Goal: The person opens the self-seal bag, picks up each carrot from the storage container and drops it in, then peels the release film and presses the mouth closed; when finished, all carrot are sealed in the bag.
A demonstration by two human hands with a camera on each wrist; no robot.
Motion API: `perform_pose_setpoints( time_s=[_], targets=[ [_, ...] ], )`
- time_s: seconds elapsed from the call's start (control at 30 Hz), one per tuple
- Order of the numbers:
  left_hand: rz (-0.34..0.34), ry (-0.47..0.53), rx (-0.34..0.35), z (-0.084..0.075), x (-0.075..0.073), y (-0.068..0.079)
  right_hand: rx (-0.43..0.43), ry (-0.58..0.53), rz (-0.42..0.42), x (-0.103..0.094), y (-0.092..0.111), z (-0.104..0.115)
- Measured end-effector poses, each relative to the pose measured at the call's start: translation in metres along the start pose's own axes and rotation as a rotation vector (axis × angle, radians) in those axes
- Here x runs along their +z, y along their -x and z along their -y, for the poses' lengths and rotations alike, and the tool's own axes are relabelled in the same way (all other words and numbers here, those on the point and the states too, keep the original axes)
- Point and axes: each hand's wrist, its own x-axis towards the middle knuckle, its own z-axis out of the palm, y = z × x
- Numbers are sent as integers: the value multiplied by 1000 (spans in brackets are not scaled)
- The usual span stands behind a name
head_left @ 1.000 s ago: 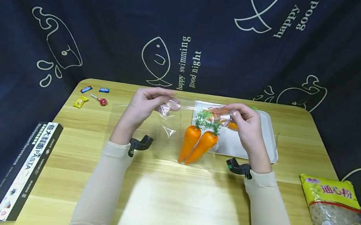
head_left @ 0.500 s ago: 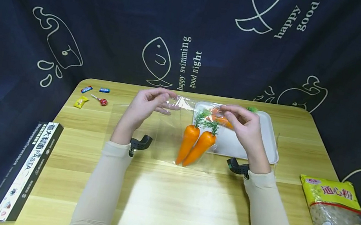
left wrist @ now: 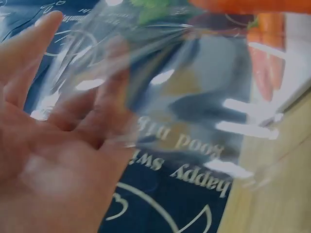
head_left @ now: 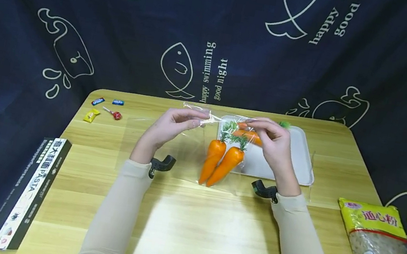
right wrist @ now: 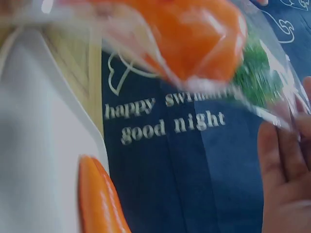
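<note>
A clear plastic bag hangs between my two hands, its upper edge glinting. Inside it are two orange carrots with green tops pointing up. My left hand grips the bag's upper edge at the left; in the left wrist view the film passes in front of its fingers. My right hand pinches the upper right corner, fingers over the thumb. Behind the bag, more carrots lie in a white tray; one carrot shows in the right wrist view.
Small wrapped candies and a red lollipop lie at the back left of the wooden table. A black-and-white pasta box is along the left edge. A yellow-and-clear pasta bag lies at the right.
My left hand has moved right along the bag's upper edge, closer to my right hand, and its fingers have come together. The right hand has barely shifted; the carrots hang slightly further left.
</note>
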Motion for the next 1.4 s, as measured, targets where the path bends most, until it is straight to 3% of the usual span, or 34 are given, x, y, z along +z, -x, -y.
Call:
perform_pose_setpoints(
  time_s=[0.1,0.27,0.4,0.53,0.7,0.83,1.03,1.4],
  targets=[
    [-50,10,-1,3,8,-5,21,-134,8,9,2,-5],
    [-131,82,17,3,19,-10,167,-276,-4,29,5,-10],
    [-196,119,28,-1,27,-12,207,-288,-147,45,6,-4],
    [-388,57,82,-6,47,-15,160,-224,-320,61,7,4],
    [-687,-115,196,-12,79,-17,86,-117,-451,75,6,15],
    [-799,-187,273,-17,95,-15,17,-47,-502,84,8,33],
    [-773,-152,316,-19,93,-13,-45,-26,-505,85,8,44],
    [-542,7,325,-17,63,-13,-38,-88,-351,51,1,15]
  ],
)
